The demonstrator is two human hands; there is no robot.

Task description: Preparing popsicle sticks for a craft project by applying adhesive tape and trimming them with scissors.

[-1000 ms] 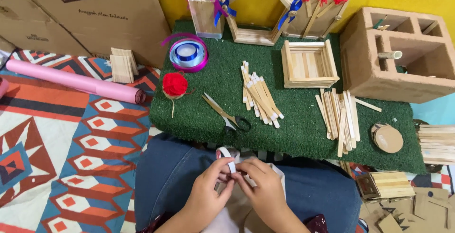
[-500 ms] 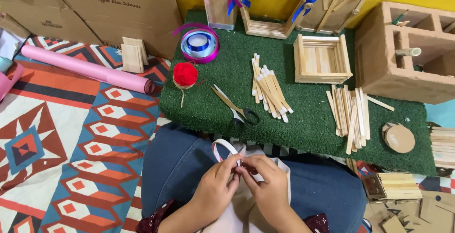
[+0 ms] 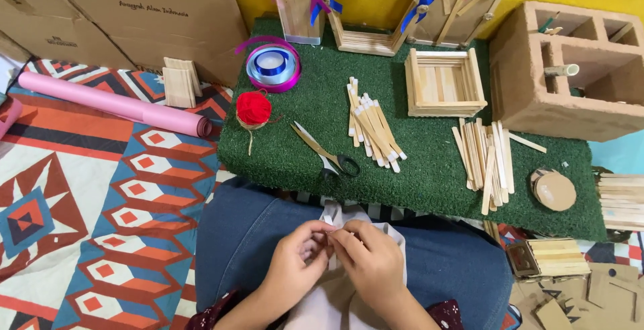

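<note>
My left hand [image 3: 293,261] and my right hand [image 3: 369,261] meet over my lap, fingertips pinched together on a small white strip of ribbon [image 3: 331,216] that loops up between them. Both hands rest above blue jeans [image 3: 235,236] and a pale cloth [image 3: 322,303]. Just beyond the hands, on the green turf mat [image 3: 416,182], lie scissors [image 3: 327,151] and a bundle of wooden sticks [image 3: 372,127]. A red ribbon flower on a stem [image 3: 253,110] sits at the mat's left side.
A square stick box [image 3: 443,83], more loose sticks [image 3: 486,155], ribbon rolls [image 3: 272,65], a round cardboard disc [image 3: 554,190] and stick frames with bows are on the mat. A concrete block [image 3: 570,68] stands right, a pink paper roll [image 3: 114,104] and cardboard boxes left.
The view has shifted and closed in slightly. My hands stay together on the white ribbon, and its loop now stands smaller above my fingers.
</note>
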